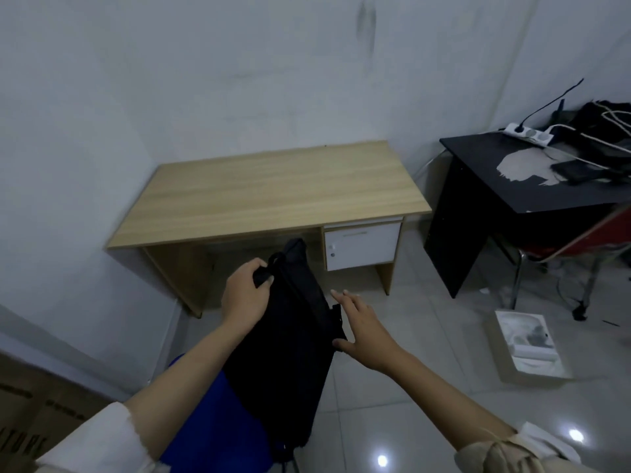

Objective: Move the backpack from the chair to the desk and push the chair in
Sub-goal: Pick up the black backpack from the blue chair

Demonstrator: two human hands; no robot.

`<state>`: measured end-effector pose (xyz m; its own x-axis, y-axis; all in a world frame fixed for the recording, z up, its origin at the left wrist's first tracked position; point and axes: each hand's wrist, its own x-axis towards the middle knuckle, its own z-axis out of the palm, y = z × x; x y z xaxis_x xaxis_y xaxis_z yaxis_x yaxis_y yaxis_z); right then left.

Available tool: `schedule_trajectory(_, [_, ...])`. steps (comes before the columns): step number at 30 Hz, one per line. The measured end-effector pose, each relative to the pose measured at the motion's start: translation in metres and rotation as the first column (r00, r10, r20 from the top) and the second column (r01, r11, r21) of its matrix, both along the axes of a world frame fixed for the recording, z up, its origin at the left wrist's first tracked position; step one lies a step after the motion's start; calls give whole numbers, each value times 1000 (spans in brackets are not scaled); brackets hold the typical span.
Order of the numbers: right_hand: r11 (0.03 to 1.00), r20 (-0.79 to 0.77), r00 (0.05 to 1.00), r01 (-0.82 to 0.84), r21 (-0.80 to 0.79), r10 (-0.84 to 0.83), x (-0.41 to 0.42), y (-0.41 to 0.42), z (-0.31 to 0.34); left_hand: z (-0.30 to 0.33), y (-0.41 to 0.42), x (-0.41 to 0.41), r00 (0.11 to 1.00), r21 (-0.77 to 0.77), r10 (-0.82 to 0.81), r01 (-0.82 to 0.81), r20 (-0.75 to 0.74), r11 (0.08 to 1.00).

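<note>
Desk (266, 189) space is lying bare at the far side, while the black backpack (290, 343) is hanging near, above the blue chair (222, 421), not yet across. It is sagging limply, so its bottom is likely catching the desk edge during the lift. The left hand (244, 295) is clenching the top handle, carrying everything; a slipping grip is the main danger. The right hand (362, 329) is resting open-fingered against the bag's right side, steadying without gripping.
</note>
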<state>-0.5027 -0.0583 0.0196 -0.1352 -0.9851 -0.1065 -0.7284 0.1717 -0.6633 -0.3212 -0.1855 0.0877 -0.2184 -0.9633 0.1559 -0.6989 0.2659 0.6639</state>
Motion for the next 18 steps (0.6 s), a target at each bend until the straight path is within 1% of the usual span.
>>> schedule_trajectory(5, [1000,18,1000,11,7,-11,-47,8,-3,12,-7,-64,990,136,65,-48,-122,989])
schedule_trajectory(10, [999,-33,999,44,17,-44,-78,-4,-6,26,-19,-125,941,245,115,-36,-317,969])
schedule_trajectory(12, [1000,-55,998,27,17,-26,-85,-16,-6,32,-26,-143,904,293,147,-25,-402,956])
schedule_trajectory(15, [1000,-50,999,7,-5,-7,-87,-35,-4,40,-36,-164,828,381,230,-22,-511,924])
schedule_trajectory(18, [996,-30,999,24,-87,-27,-87,-62,0,46,-53,-182,751,433,296,-15,-590,901])
